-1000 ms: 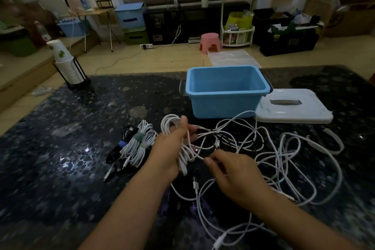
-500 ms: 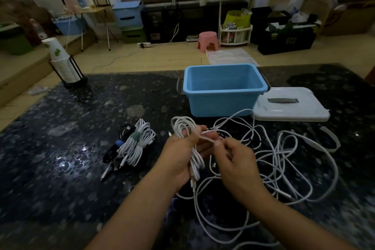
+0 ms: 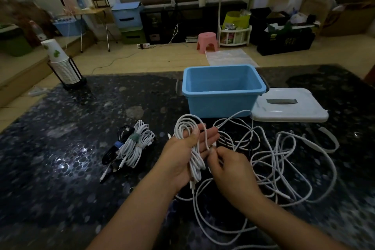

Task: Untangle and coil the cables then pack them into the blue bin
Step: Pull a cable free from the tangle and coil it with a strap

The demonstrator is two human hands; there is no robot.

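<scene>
The left hand [image 3: 185,154] holds a half-made coil [image 3: 191,144] of white cable, its loops draped over the palm with the thumb lying across them and the fingers nearly straight behind. The right hand [image 3: 227,165] is close beside it, almost touching, fingertips pinched on the strand that runs off the coil toward the tangle [image 3: 284,160] of white cable spread over the table [image 3: 60,148] to the right. Some dark cable seems mixed into that tangle near the hands, though it is hard to make out. To the left lie bundles [image 3: 132,146] already coiled and tied, white beside black. The bin [image 3: 223,89] stands at the far side, just beyond the hands, open, with nothing visible inside; its white lid [image 3: 288,107] rests to its right. The cable looks light, limp and smooth, so it will likely spring out of its loops if the thumb lifts, and it should slide easily through pinched fingers. The sensible hold is probably the coil at its top under the thumb, with the free strand taken close to the coil, feeding short lengths so that knots in the tangle show up before they pull tight. The plugs are the stiff parts and may snag on crossing loops.
</scene>
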